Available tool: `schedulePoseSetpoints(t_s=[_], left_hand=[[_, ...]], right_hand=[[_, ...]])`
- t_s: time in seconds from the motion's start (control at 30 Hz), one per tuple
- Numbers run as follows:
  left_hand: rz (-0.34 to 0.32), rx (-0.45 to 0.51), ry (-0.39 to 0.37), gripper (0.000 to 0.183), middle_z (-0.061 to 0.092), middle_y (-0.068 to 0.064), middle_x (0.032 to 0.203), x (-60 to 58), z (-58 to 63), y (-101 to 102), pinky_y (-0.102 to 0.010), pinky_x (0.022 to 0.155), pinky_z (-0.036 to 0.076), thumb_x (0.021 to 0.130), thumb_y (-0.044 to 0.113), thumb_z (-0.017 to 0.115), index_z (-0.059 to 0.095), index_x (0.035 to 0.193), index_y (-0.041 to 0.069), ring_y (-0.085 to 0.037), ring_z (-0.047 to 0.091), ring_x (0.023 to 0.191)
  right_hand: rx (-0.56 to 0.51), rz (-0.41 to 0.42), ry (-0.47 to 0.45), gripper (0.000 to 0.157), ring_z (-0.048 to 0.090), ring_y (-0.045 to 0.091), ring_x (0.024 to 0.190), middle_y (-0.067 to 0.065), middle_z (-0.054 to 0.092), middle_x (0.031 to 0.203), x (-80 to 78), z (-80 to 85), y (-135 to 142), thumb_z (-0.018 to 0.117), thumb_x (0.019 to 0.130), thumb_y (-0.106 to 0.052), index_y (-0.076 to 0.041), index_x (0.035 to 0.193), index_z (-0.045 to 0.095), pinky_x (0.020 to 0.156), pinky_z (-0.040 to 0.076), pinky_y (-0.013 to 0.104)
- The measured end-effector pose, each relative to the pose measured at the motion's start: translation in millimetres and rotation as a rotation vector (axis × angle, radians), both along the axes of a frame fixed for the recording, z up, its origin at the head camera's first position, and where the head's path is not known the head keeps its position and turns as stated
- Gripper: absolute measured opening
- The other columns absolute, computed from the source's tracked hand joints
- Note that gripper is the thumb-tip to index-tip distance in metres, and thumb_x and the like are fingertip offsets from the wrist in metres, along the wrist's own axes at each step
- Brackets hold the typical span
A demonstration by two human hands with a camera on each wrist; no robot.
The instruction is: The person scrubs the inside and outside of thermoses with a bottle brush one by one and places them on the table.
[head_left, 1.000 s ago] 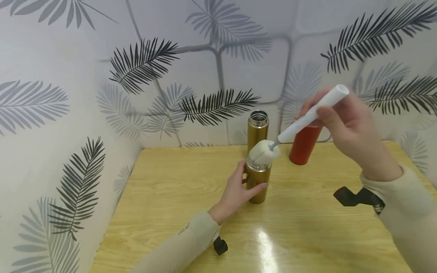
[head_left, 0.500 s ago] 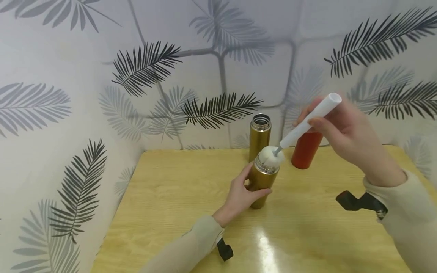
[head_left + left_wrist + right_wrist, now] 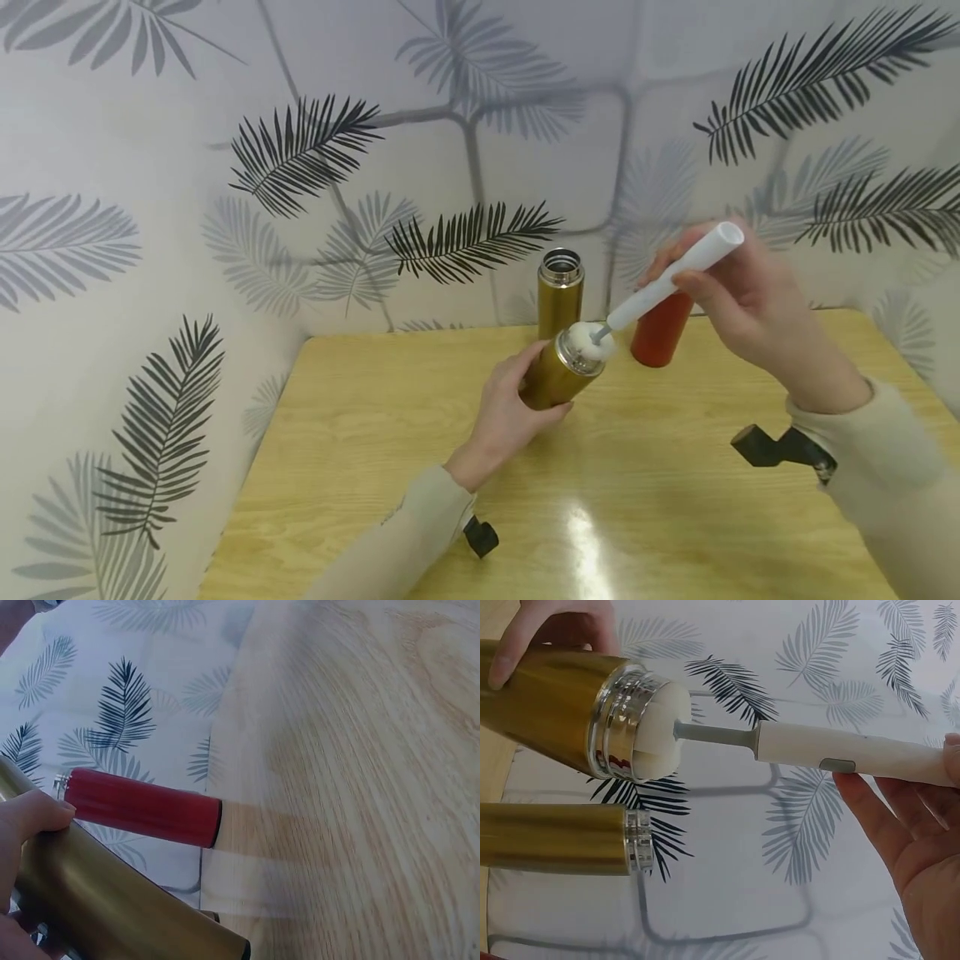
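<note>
My left hand (image 3: 504, 417) grips a gold thermos bottle (image 3: 551, 379) round its body and holds it tilted, mouth toward the right. A white sponge bottle brush (image 3: 795, 742) has its sponge head (image 3: 662, 731) partly inside the bottle's steel mouth, with the rest bulging out. In my right hand (image 3: 765, 308), the brush's white handle (image 3: 660, 283) is pinched between thumb and fingers, slanting up to the right. In the left wrist view, the thumb lies on the gold bottle (image 3: 112, 892), whose mouth is out of sight there.
A second gold bottle (image 3: 560, 296) stands uncapped just behind the held one. A red bottle (image 3: 660, 333) stands to its right, partly behind my right hand. The wooden table (image 3: 360, 417) meets a leaf-patterned wall (image 3: 315, 267) at its back edge.
The held bottle has tipped further over toward the right. The brush's sponge head has gone deeper into its mouth, and my right hand has come slightly lower.
</note>
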State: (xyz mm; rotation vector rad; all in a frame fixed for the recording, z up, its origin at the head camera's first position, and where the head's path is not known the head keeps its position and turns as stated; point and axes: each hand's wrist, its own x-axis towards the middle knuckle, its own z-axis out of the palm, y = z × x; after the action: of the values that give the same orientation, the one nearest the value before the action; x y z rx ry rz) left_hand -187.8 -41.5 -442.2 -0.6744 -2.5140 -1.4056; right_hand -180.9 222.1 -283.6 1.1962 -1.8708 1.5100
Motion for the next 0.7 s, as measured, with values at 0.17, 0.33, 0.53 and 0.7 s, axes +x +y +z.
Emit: schedulePoseSetpoints(t_s=[0.17,0.33,0.53,0.7], left_hand=[[0.006,-0.028,0.014,0.075,0.068,-0.005,0.131,3.1,1.2,-2,-0.046,0.097,0.05,0.079,0.019,0.092,0.057,0.145,0.021,-0.025,0.059,0.118],[0.025,-0.058,0.049,0.076,0.068,-0.004,0.131,3.9,2.3,-2,-0.044,0.098,0.05,0.078,0.019,0.092,0.057,0.145,0.02,-0.025,0.059,0.119],[-0.022,-0.077,0.145,0.079,0.069,-0.005,0.133,8.6,15.0,5,-0.043,0.102,0.048,0.076,0.018,0.094,0.057,0.146,0.015,-0.026,0.06,0.12],[-0.034,-0.083,0.182,0.08,0.069,-0.005,0.132,8.7,22.0,10,-0.039,0.099,0.048,0.076,0.018,0.095,0.056,0.145,0.014,-0.023,0.06,0.117]], right_hand=[[-0.007,-0.007,0.017,0.036,0.069,0.017,0.1,0.009,0.072,0.104,-2.4,-15.4,-3,0.066,0.102,-0.01,0.021,0.11,0.05,0.091,0.055,0.022],[-0.066,-0.008,0.053,0.042,0.07,0.017,0.099,0.01,0.072,0.102,-4.4,-29.4,-7,0.068,0.101,-0.014,0.023,0.108,0.05,0.091,0.055,0.023],[0.02,-0.101,0.123,0.047,0.067,0.01,0.095,0.012,0.068,0.102,-4.1,-48.8,-13,0.064,0.103,-0.027,0.018,0.108,0.053,0.082,0.054,0.016],[0.078,-0.27,0.221,0.052,0.056,0.01,0.09,0.017,0.063,0.101,-4.8,-61.6,-18,0.061,0.102,-0.042,0.01,0.104,0.059,0.072,0.043,0.013]])
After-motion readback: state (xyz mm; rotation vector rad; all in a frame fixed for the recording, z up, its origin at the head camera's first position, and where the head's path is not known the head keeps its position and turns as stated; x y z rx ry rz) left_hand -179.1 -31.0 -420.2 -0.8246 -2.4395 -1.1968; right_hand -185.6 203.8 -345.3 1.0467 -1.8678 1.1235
